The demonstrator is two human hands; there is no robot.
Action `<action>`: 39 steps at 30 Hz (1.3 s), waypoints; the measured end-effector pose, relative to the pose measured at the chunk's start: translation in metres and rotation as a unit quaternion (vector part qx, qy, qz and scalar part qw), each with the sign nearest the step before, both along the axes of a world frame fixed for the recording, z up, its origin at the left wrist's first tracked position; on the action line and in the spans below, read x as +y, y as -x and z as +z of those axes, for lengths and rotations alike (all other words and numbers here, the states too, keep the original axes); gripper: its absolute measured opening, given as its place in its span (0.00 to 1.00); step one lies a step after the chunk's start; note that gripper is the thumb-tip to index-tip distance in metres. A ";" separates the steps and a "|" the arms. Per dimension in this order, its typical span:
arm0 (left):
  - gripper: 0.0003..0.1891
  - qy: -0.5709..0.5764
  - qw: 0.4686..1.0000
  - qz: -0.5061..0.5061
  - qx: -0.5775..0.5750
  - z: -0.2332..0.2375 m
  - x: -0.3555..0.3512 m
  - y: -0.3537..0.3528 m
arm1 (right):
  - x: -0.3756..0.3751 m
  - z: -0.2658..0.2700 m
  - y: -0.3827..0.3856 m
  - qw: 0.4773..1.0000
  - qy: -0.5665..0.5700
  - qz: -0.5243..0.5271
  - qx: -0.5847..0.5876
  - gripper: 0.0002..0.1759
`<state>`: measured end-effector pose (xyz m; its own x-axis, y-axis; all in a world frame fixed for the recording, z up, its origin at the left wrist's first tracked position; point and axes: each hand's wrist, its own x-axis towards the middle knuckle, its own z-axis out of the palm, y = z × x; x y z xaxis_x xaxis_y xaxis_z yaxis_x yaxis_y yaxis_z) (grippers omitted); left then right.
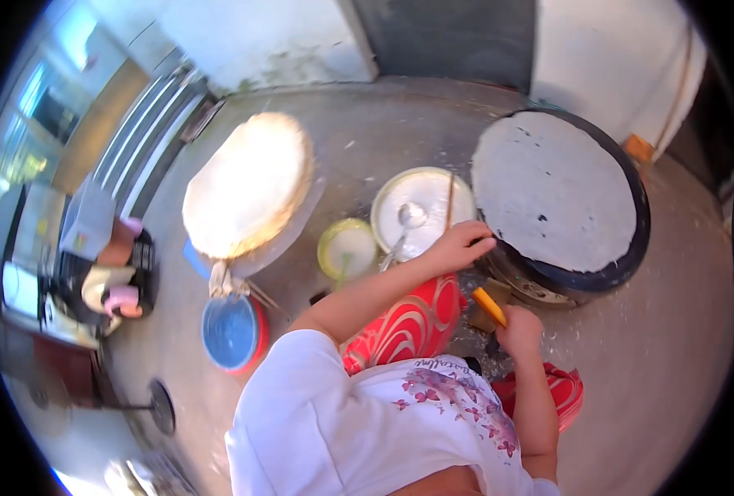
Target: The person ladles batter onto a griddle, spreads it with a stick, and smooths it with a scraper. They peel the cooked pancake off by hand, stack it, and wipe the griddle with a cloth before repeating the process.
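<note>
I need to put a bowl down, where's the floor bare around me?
Bare floor right of the griddle, and beyond the batter bowl toward the wall. Crowded around the left hand: pancake stack, small bowl, batter bowl.

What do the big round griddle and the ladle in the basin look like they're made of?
Griddle: dark, matte rim, probably cast iron; a pale batter layer covers its top. Ladle: shiny silver gleam, likely steel or aluminium.

A: Legible text anywhere?
B: Only one cursive line (437,364) on the near white shirt (342,422), just above its purple butterfly print. Too small and warped to read.
A: Numbers, brands, signs?
B: None readable.
</note>
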<state>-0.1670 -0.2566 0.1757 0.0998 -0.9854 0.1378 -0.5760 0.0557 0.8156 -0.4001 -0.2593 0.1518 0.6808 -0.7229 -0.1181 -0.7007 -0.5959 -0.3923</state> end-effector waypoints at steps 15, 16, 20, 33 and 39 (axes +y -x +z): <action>0.21 -0.318 0.873 0.361 0.085 -0.184 0.307 -0.073 | 0.018 -0.045 0.013 0.999 -0.031 0.027 0.032 0.17; 0.21 -0.324 0.838 0.434 0.062 -0.209 0.326 -0.076 | 0.021 -0.046 0.016 0.998 -0.039 0.028 0.039 0.17; 0.25 -0.353 0.739 0.569 0.071 -0.254 0.373 -0.092 | 0.035 -0.038 0.014 0.997 -0.037 0.027 0.064 0.17; 0.43 -0.442 0.636 0.632 0.030 -0.285 0.354 -0.139 | 0.059 -0.054 0.004 0.989 -0.079 -0.042 0.114 0.17; 0.45 -0.484 0.612 0.624 0.053 -0.281 0.322 -0.161 | 0.064 -0.056 0.000 0.985 -0.103 -0.054 0.131 0.16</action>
